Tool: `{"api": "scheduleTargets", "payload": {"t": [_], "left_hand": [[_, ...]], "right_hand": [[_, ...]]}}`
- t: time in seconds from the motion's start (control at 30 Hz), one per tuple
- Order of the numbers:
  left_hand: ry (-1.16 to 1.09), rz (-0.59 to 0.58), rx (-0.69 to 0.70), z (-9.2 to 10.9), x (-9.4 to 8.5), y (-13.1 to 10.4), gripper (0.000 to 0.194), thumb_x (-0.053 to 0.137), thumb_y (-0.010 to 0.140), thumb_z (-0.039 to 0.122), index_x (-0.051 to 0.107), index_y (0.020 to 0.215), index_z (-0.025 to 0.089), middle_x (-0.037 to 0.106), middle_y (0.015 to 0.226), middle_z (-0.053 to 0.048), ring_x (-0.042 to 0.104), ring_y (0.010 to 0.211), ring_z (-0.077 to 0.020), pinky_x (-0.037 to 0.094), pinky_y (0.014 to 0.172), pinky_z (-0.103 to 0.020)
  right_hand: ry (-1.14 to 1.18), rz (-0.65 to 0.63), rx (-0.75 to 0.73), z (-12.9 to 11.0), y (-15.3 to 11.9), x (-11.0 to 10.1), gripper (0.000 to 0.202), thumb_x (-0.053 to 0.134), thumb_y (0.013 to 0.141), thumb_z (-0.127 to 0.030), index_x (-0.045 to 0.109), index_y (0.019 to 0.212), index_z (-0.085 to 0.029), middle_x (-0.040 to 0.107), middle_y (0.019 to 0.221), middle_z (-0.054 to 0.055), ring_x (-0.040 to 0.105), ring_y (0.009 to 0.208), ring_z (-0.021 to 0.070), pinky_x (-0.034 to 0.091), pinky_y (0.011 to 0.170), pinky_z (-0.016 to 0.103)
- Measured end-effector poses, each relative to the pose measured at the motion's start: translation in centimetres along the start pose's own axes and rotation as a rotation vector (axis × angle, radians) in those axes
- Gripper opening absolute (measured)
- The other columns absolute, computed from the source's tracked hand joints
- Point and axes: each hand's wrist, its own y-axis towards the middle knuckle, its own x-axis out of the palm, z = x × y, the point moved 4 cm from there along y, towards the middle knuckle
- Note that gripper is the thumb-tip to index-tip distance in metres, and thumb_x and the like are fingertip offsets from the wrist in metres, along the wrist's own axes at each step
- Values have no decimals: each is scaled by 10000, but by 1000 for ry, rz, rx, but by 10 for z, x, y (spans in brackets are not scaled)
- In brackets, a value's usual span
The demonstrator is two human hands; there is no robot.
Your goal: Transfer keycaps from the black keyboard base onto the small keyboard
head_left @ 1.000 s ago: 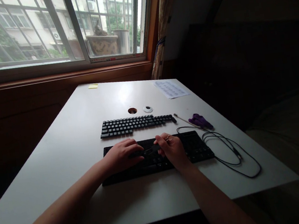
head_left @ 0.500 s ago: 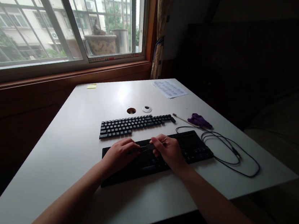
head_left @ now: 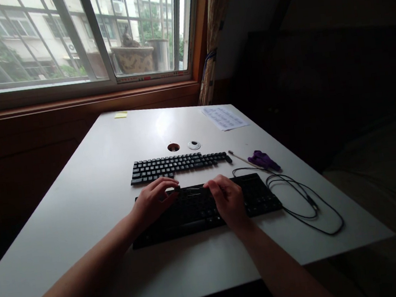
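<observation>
A black keyboard [head_left: 193, 225] lies near the front of the white table, many of its keys hidden or dark. Over its left part, my left hand [head_left: 156, 197] pinches a small black keycap [head_left: 177, 188] between thumb and fingertips. My right hand [head_left: 227, 198] is closed round a thin wire tool [head_left: 196, 191], whose prongs point left above the keyboard. The prongs and the keycap are apart. Behind the keyboard, rows of loose black keycaps [head_left: 178, 163] are laid out in keyboard order.
On the right are a coiled black cable [head_left: 323, 228], a purple cloth [head_left: 263, 159] and a thin brush [head_left: 243, 157]. Farther back are a round hole [head_left: 174, 147], a white ring-shaped cover [head_left: 194, 145], printed paper [head_left: 225, 117] and a yellow note [head_left: 120, 114].
My left hand has moved slightly left and up with the keycap, away from the tool. My right hand has shifted a little right, and the tool's prongs now show bare.
</observation>
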Motion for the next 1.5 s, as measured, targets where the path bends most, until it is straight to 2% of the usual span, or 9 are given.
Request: {"api": "scheduleTargets", "payload": {"t": [0.13, 0.33, 0.47, 0.67, 0.97, 1.07, 1.2, 1.3, 1.5], "left_hand": [[-162, -7, -32, 4, -2, 4, 123, 588, 908, 204, 637, 1012, 161, 692, 1012, -93, 669, 882, -149, 588, 734, -259], [-334, -71, -175, -2, 3, 0, 194, 711, 831, 282, 631, 959, 160, 724, 960, -84, 700, 855, -176, 589, 770, -316], [-452, -91, -285, -6, 7, -4, 291, 776, 764, 333, 578, 914, 181, 737, 914, -53, 709, 800, -181, 590, 720, -321], [-343, -121, -270, -6, 6, -3, 289, 799, 738, 350, 606, 860, 173, 722, 830, -37, 656, 695, -145, 527, 631, -258], [-330, -175, -220, -11, 10, -5, 275, 779, 764, 358, 599, 868, 178, 722, 867, -37, 652, 721, -144, 519, 658, -256], [-336, -145, -220, -8, 5, -3, 234, 737, 809, 346, 606, 899, 176, 728, 917, -51, 675, 767, -152, 533, 703, -262], [-164, -66, -252, -13, -5, 0, 164, 571, 930, 326, 608, 907, 168, 688, 809, -31, 620, 643, -112, 490, 615, -218], [39, -14, -223, -22, -10, -1, 151, 547, 933, 298, 600, 871, 171, 622, 713, -2, 553, 591, -100, 439, 577, -202], [339, -159, -83, -28, 0, -5, 126, 516, 927, 253, 624, 895, 198, 661, 843, -14, 539, 578, -93, 383, 551, -210]], "right_hand": [[-99, 40, -193, -7, 1, -7, 188, 483, 956, -246, 662, 906, -218, 587, 921, 72, 578, 918, 217, 491, 843, 396], [-77, -121, -331, -13, -2, 5, 185, 503, 958, -213, 639, 1078, -252, 574, 947, 53, 592, 872, 183, 531, 794, 344], [-54, -229, -346, -14, -5, 16, 219, 575, 937, -248, 660, 1138, -272, 587, 910, 41, 597, 799, 159, 543, 720, 288], [-44, -308, -343, -12, -9, 23, 262, 597, 928, -255, 666, 1180, -254, 613, 892, 44, 605, 814, 166, 545, 751, 298], [-53, -339, -344, -16, -7, 26, 188, 618, 906, -263, 684, 1072, -204, 606, 878, 38, 607, 789, 155, 518, 741, 275], [-117, -333, -318, -15, 2, 25, 172, 618, 904, -280, 682, 1037, -193, 603, 874, 35, 595, 765, 145, 499, 719, 263], [-292, -316, -220, -6, 28, 25, 150, 627, 889, -292, 685, 990, -198, 589, 837, 14, 578, 728, 130, 467, 710, 253], [-441, -370, -145, 7, 50, 33, 120, 658, 854, -301, 696, 931, -218, 608, 822, -4, 576, 701, 124, 440, 686, 247], [-622, -547, -45, 31, 66, 66, 159, 658, 829, -349, 711, 945, -254, 700, 960, 4, 639, 832, 167, 444, 726, 265]]}}
